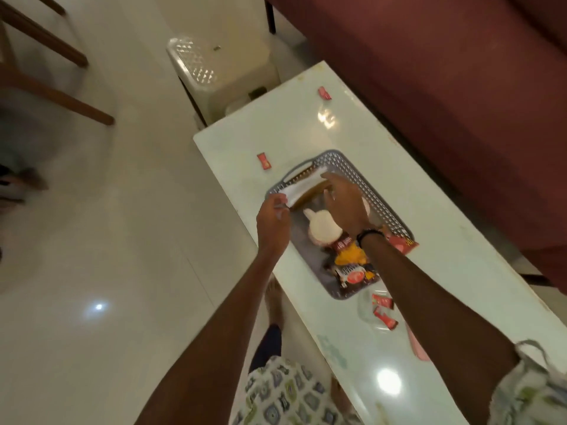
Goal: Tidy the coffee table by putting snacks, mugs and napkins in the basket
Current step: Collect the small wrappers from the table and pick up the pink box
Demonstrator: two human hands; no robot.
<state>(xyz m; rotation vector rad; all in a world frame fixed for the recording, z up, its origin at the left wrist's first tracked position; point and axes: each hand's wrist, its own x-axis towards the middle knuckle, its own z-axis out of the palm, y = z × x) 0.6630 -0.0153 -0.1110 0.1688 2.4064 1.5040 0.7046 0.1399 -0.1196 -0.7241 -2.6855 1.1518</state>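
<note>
Napkin [302, 188] lengthwise across basket [380, 204] end

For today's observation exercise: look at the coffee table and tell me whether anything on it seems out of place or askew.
Yes. Small red snack packets lie loose on the table, outside the grey basket: one at the far end, one left of the basket, two nearer the person. A red packet also overhangs the basket's right rim.
</note>
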